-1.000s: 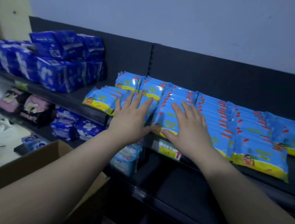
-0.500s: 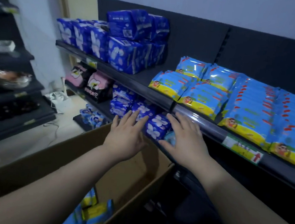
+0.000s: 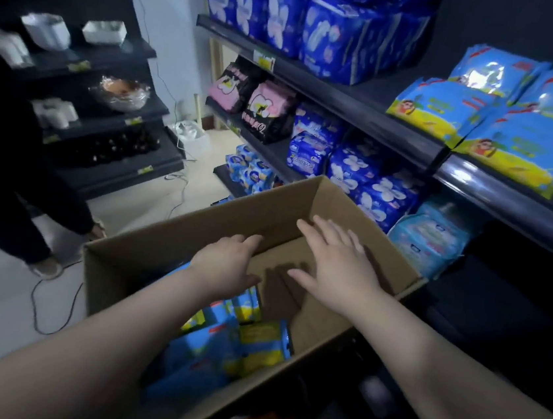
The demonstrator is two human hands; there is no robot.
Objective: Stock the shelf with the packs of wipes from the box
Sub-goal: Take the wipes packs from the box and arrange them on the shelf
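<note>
Both hands over the open cardboard box, palms down, holding nothing. Left hand: grip spread, fingers slightly curled, above the box middle, just over the nearest packs. Right hand: grip spread flat, fingers fanned, above the bare cardboard floor at the far right of the box.

Packs of wipes in the box: blue and yellow, heaped in the near left part, partly hidden beneath the left forearm. Far part of the box floor bare.

Shelf: dark, to the right of the box, at upper right of the view. Stocked wipes in overlapping rows on its right section, front edges at the shelf lip. Dark blue packs stacked on the left section of the same shelf.

Lower shelf: pink and black bags, then blue floral packs, with pale blue packs just right of the box rim.

At left: a second dark shelving unit and another person's dark-trousered legs on the floor.
</note>
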